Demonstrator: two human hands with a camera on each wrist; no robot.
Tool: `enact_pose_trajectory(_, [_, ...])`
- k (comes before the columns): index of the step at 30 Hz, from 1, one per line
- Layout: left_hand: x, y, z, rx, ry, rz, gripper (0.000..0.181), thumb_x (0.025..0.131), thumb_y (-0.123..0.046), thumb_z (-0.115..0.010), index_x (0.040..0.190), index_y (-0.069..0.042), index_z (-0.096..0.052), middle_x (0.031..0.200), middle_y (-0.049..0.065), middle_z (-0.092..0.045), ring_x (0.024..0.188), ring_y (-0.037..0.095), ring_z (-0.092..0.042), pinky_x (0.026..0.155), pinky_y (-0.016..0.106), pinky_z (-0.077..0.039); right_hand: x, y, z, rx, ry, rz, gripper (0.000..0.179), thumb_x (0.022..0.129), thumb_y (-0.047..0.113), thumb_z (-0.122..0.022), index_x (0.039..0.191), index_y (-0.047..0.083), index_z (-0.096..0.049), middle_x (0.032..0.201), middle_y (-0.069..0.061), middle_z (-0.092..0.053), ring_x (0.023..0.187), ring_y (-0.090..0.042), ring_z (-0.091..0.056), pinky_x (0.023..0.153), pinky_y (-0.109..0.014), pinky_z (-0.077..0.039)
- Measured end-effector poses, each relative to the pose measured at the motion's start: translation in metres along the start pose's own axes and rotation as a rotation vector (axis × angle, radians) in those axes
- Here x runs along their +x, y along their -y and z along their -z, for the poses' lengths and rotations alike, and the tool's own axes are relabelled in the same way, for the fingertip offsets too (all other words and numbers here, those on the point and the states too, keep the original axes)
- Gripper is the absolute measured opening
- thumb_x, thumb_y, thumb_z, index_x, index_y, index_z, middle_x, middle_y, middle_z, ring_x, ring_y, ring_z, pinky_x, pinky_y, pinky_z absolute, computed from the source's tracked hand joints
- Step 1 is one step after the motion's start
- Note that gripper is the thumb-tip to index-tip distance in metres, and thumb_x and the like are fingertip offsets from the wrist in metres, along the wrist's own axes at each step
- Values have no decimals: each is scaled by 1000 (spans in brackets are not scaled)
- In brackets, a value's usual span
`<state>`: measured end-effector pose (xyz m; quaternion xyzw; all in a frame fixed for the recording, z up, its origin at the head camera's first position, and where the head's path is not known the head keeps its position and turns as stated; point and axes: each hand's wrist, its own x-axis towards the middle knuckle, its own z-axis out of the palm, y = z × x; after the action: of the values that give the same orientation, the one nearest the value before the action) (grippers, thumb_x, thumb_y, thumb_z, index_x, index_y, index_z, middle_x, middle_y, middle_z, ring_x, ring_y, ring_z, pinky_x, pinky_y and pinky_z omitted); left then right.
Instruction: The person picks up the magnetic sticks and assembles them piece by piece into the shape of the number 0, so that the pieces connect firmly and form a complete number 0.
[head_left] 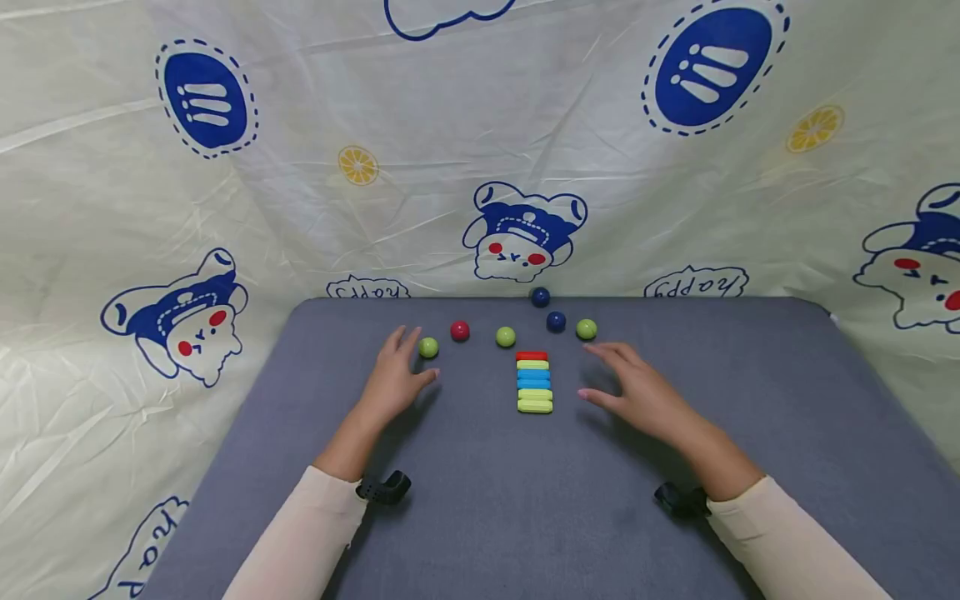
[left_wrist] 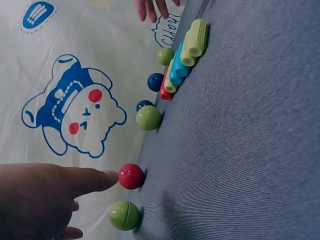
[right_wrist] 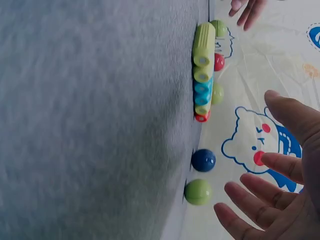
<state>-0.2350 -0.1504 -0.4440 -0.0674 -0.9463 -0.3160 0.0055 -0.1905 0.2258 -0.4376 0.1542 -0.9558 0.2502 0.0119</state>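
Note:
My left hand (head_left: 394, 377) hovers over the table beside a green ball (head_left: 428, 347), thumb and fingers spread and holding nothing. A red ball (head_left: 460, 331) lies just to its right. On the other side, my right hand (head_left: 637, 387) is held over the table with spread fingers, nearest to another green ball (head_left: 587, 329). Between the hands lies a column of short ridged sticks (head_left: 534, 383), side by side: red, light green, blue and light green. Behind it are a third green ball (head_left: 506, 337) and a dark blue ball (head_left: 556, 322).
A second dark blue ball (head_left: 540, 297) sits at the back edge of the grey table (head_left: 525, 508). Right behind that edge hangs a pale printed cloth (head_left: 427, 225). Each wrist wears a black strap (head_left: 384, 488).

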Motion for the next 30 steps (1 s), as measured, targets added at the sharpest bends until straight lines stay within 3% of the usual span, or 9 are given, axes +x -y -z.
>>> enact_pose_trajectory(11, [24, 7, -9, -107, -34, -6, 60, 92, -19, -73, 146, -4, -51, 152, 23, -46, 143, 41, -42, 120, 51, -32, 5, 13, -13, 131, 65, 3, 58, 90, 32, -77, 140, 9, -58, 131, -13, -60, 118, -32, -62, 96, -52, -53])
enact_pose_trajectory(21, [30, 10, -15, -166, -28, 59, 51, 92, -15, -73, 139, -2, -59, 136, 24, -57, 124, 38, -57, 107, 50, -45, 8, 21, -25, 209, 124, 59, 46, 89, 29, -79, 129, 9, -66, 123, -8, -67, 109, -24, -66, 93, -44, -55])
enact_pose_trajectory(30, [30, 15, -20, -234, -57, 75, 39, 91, -8, -72, 129, 0, -66, 125, 23, -62, 117, 36, -63, 101, 46, -49, 9, 26, -32, 223, 158, 63, 40, 89, 23, -79, 124, 9, -69, 116, -7, -67, 103, -20, -66, 88, -39, -56])
